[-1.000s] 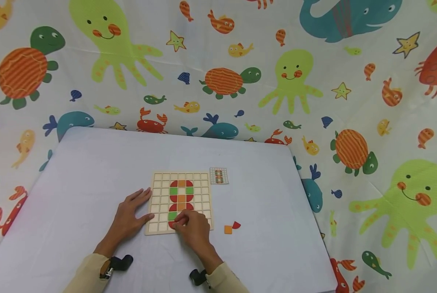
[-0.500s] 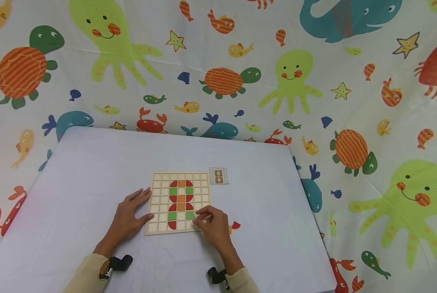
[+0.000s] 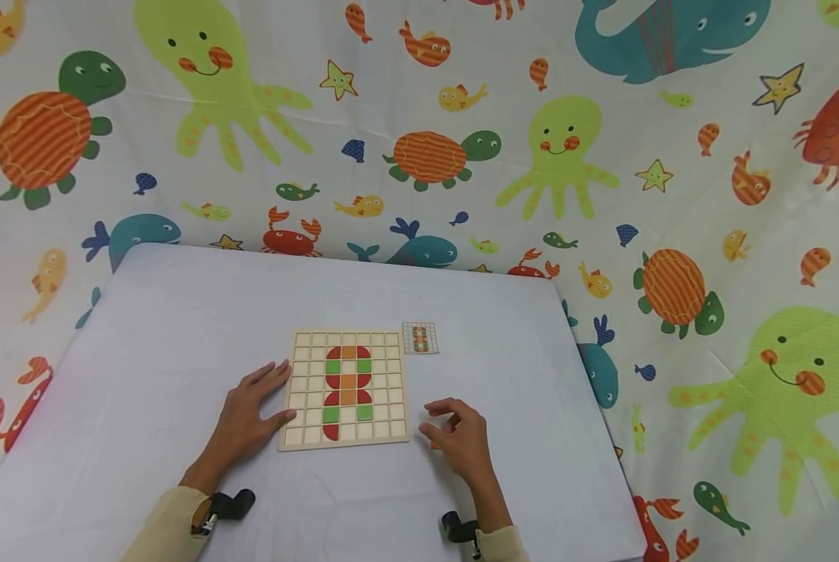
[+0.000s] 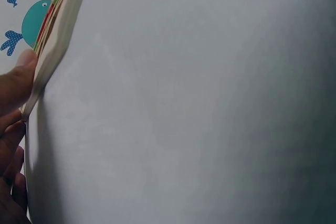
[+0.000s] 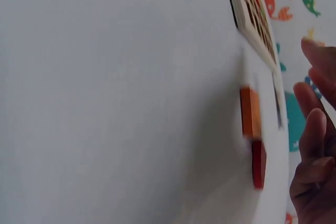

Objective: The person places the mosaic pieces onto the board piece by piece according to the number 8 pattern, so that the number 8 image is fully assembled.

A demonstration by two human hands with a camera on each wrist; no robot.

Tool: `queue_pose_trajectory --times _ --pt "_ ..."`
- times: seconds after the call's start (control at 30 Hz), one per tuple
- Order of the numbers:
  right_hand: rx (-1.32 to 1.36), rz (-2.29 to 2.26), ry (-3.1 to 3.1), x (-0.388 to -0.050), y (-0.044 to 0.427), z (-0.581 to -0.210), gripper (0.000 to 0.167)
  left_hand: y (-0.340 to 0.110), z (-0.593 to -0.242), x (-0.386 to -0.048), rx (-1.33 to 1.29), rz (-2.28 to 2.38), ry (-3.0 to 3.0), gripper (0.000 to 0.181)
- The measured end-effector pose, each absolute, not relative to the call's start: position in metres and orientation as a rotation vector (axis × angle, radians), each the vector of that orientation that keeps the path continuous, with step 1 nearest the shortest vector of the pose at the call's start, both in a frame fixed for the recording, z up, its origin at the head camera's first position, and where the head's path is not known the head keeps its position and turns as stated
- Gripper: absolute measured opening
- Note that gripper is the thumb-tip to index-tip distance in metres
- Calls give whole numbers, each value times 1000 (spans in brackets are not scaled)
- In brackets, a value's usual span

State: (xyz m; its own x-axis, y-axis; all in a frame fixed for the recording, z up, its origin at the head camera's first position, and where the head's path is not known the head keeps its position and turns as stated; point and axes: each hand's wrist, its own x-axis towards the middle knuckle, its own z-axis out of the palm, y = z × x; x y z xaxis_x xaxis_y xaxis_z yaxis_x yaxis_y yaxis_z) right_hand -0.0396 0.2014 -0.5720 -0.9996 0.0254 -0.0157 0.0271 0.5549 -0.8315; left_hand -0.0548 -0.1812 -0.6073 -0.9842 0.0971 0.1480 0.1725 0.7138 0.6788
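Observation:
A wooden grid board [image 3: 384,415] lies on the white table, with red, orange and green pieces set in its middle columns. My left hand [image 3: 250,410] rests at the board's left edge, thumb and fingertips touching the frame; the left wrist view shows the thumb [image 4: 21,77] against that edge. To the right of the board, my right hand [image 3: 463,437] hovers with thumb and fingers apart and nothing between them. Beneath it lie an orange square [image 5: 251,113] and a red rounded piece [image 5: 258,163], end to end in the right wrist view. The hand mostly hides them in the head view.
A small pattern card [image 3: 421,338] lies beside the board's upper right corner. Behind the table [image 3: 201,304] hangs a curtain [image 3: 384,94] printed with sea animals. Each wrist wears a black camera.
My right hand has left the board's bottom row and moved right, to above the loose pieces. A red piece and a green piece it covered before now show in the board. The left hand stays put.

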Motion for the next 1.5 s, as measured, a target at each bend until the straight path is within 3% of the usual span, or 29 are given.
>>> queue_pose_trajectory --times 0.4,0.93,1.5 --pt "30 -1224 2735 -31 240 -574 44 -181 -611 -55 -228 -1126 -2816 83" --pt "-130 -964 2836 -33 243 -579 29 -180 -607 -54 -230 -1137 -2810 81" --pt "-216 -1259 2722 -37 184 -575 27 -182 -610 -55 -226 -1114 -2811 82"
